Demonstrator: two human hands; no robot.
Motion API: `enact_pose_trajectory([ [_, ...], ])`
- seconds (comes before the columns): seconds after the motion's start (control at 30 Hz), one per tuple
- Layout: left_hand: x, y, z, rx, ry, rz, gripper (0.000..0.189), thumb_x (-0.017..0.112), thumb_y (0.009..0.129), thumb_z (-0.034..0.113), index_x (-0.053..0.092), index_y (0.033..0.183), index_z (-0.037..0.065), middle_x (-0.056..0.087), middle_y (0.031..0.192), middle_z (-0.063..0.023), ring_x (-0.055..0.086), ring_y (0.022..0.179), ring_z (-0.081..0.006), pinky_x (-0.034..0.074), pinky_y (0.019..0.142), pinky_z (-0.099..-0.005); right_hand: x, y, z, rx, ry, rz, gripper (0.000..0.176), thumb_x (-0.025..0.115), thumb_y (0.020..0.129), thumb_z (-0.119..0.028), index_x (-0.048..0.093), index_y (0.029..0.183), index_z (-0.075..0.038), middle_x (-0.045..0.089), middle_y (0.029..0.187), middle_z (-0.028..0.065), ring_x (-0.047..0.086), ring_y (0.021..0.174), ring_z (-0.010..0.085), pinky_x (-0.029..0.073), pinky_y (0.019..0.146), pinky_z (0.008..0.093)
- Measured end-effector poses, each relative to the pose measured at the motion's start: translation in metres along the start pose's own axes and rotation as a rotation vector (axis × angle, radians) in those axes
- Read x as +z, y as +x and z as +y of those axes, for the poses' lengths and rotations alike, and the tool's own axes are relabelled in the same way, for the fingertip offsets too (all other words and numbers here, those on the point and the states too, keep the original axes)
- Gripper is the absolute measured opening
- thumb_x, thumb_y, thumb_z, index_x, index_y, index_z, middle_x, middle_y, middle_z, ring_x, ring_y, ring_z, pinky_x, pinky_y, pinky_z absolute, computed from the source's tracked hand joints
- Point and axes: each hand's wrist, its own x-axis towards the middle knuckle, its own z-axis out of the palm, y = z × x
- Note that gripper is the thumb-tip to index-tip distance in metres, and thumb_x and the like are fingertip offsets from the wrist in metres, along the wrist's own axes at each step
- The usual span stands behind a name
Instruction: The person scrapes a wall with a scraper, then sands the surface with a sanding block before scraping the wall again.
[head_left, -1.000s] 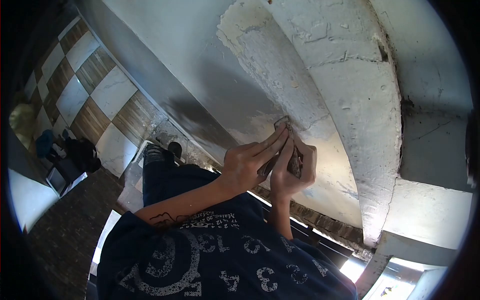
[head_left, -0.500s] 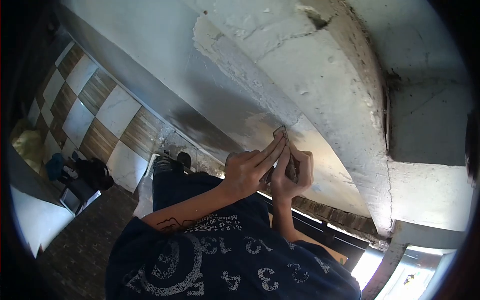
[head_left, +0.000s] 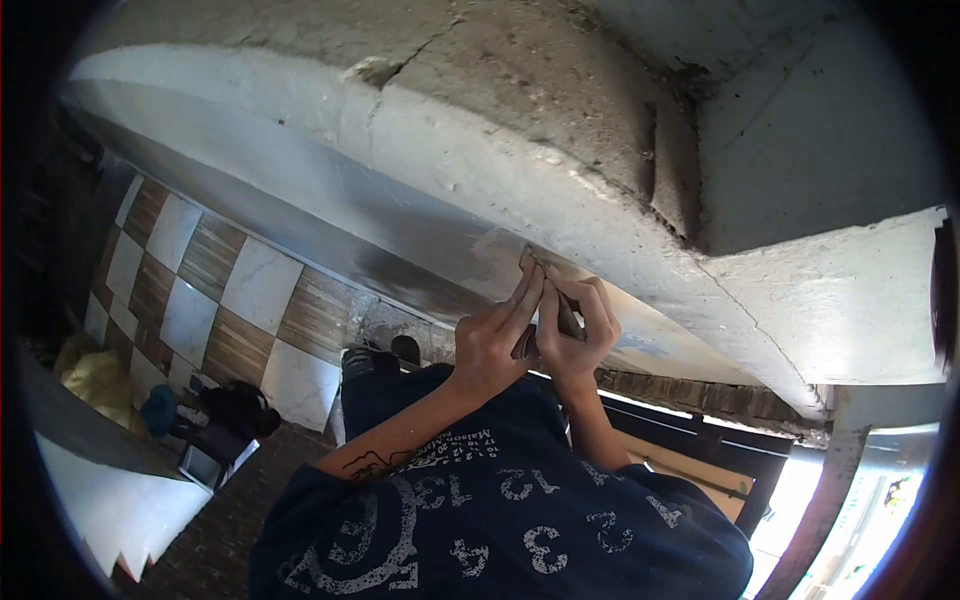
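My left hand and my right hand are close together, both closed on a flat, grey-smeared scraper. Stretched fingers of both hands press along it towards its upper tip, which lies right at the wall. Much of the scraper is hidden behind the fingers and palms. Around it the grey-white wall carries darker, damp-looking patches and a rough, lighter patch beside my fingertips.
A thick, cracked concrete ledge juts out just above my hands. Checkered tiles cover the area at left. A yellowish bag and a black bag lie at lower left. Bright daylight enters at lower right.
My view has turned, so the ledge now cuts lower across the picture and the tiles sit further right. Both hands stay together on the scraper at the wall.
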Motion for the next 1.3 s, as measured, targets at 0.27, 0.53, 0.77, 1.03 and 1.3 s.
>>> enact_pose_trajectory([
  [0.27, -0.004, -0.003, -0.008, -0.014, -0.029, -0.075, 0.067, 0.071, 0.062, 0.01, 0.051, 0.124, -0.006, 0.055, 0.123, -0.0198, 0.066, 0.069, -0.0226, 0.052, 0.056, -0.03, 0.004, -0.007, -0.001, 0.018, 0.002, 0.019, 0.017, 0.071, 0.066, -0.002, 0.064, 0.081, -0.001, 0.063, 0.069, 0.012, 0.063, 0.058, 0.0275, 0.048, 0.055, 0.0329],
  [0.53, -0.002, -0.001, 0.003, -0.05, -0.02, -0.051, 0.055, 0.074, 0.067, 0.014, 0.056, 0.114, -0.008, 0.063, 0.092, -0.0233, 0.065, 0.075, -0.0341, 0.052, 0.063, -0.0364, 0.003, -0.006, -0.006, 0.013, -0.014, 0.017, 0.014, 0.068, 0.069, 0.001, 0.066, 0.083, 0.0, 0.064, 0.073, 0.0115, 0.062, 0.061, 0.0199, 0.049, 0.058, 0.0293],
  [0.77, -0.003, -0.009, -0.017, -0.114, 0.0, 0.033, 0.044, 0.073, 0.07, 0.015, 0.059, 0.106, -0.006, 0.063, 0.089, -0.023, 0.065, 0.071, -0.0336, 0.051, 0.061, -0.0373, 0.018, -0.006, -0.011, 0.022, -0.016, -0.07, 0.014, 0.067, 0.069, 0.001, 0.065, 0.083, -0.001, 0.062, 0.072, 0.0116, 0.061, 0.058, 0.0207, 0.048, 0.059, 0.029],
  [1.03, 0.004, -0.01, -0.03, 0.007, 0.029, 0.064, 0.058, 0.072, 0.066, 0.014, 0.055, 0.117, -0.006, 0.063, 0.097, -0.0214, 0.062, 0.064, -0.0291, 0.05, 0.056, -0.0361, 0.024, -0.011, 0.002, -0.045, 0.041, -0.035, 0.016, 0.064, 0.073, 0.006, 0.065, 0.088, 0.001, 0.062, 0.073, 0.0096, 0.06, 0.062, 0.0137, 0.048, 0.056, 0.0243],
  [1.3, 0.006, -0.01, -0.019, -0.042, -0.017, -0.014, 0.052, 0.071, 0.07, 0.011, 0.054, 0.116, -0.006, 0.058, 0.107, -0.0237, 0.065, 0.079, -0.0316, 0.052, 0.065, -0.0344, 0.021, -0.002, -0.009, -0.033, 0.103, 0.091, 0.013, 0.071, 0.069, -0.003, 0.065, 0.081, -0.004, 0.061, 0.068, 0.0094, 0.059, 0.054, 0.0195, 0.046, 0.049, 0.028],
])
